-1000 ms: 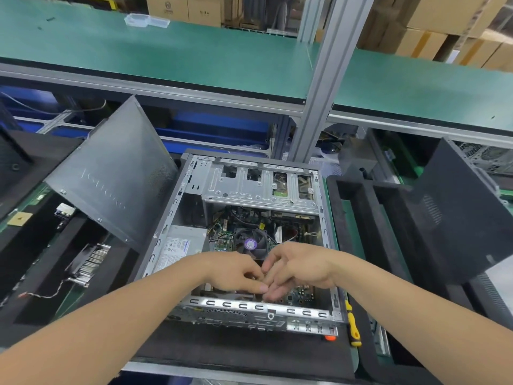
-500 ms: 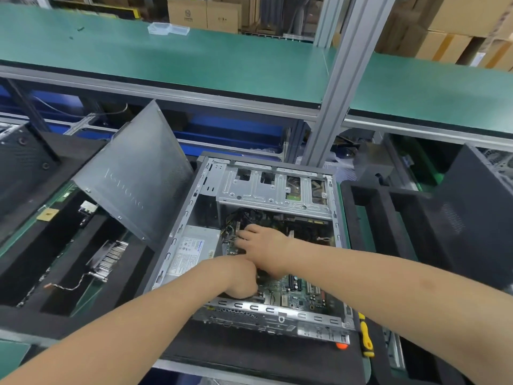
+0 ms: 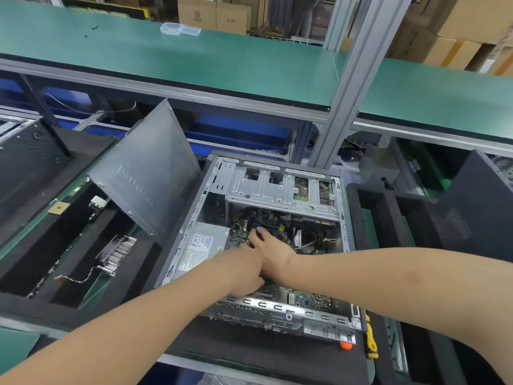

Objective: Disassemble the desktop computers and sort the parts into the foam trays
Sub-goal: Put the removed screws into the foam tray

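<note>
An open desktop case (image 3: 277, 194) lies on its side on black foam in front of me. Inside are the silver power supply (image 3: 204, 244), the green motherboard (image 3: 308, 300) and a black CPU cooler fan (image 3: 281, 232) among cables. My right hand (image 3: 273, 247) lies over the fan, its fingers curled round the fan's far left edge. My left hand (image 3: 245, 275) is tucked under my right wrist. Its fingers are curled down toward the motherboard, and what they hold is hidden.
The grey side panel (image 3: 147, 173) leans between the case and the left foam tray (image 3: 36, 245), which holds a finned heatsink (image 3: 119, 254). A black foam tray (image 3: 384, 215) and a dark case (image 3: 477, 207) stand right. A yellow screwdriver (image 3: 370, 343) lies by the case's near right corner.
Both hands moved from the case's near edge deeper inside. My right hand reached onto the cooler fan and my left hand slid under its wrist. The view shifted slightly.
</note>
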`<state>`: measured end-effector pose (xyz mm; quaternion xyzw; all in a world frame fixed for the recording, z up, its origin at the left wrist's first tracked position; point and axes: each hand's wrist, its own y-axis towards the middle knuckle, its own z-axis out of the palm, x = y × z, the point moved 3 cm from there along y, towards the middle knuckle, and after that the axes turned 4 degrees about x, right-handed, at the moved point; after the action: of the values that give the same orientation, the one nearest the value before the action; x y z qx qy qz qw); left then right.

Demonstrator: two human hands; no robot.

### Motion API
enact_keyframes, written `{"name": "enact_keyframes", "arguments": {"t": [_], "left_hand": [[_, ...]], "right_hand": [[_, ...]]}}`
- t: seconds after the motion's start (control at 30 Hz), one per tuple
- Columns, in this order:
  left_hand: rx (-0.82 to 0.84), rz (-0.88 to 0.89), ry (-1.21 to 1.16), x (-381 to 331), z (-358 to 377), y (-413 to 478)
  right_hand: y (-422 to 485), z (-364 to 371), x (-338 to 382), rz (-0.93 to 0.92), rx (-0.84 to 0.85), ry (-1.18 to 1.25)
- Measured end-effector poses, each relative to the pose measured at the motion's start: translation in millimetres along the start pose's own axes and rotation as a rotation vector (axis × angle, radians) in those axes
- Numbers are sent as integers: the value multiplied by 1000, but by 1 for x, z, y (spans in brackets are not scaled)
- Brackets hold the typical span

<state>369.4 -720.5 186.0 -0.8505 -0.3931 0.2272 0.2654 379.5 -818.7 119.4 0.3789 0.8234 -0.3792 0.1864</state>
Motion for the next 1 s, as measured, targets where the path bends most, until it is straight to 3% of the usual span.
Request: {"name": "enact_keyframes", "arguments": {"t": [0.3, 0.53, 0.83, 1.0], "left_hand": [[-103, 145, 68, 13, 2, -9], [-86, 120, 33, 15, 4, -7], [-81, 134, 79, 13, 4, -7], [-90, 144, 99, 11, 3, -8]], "right_hand": [[-11, -11, -20, -99, -40, 9], [5, -34, -23, -26, 43, -115], [-19, -31, -39, -76, -121, 133], [-6, -29, -35, 127, -2, 92]]}}
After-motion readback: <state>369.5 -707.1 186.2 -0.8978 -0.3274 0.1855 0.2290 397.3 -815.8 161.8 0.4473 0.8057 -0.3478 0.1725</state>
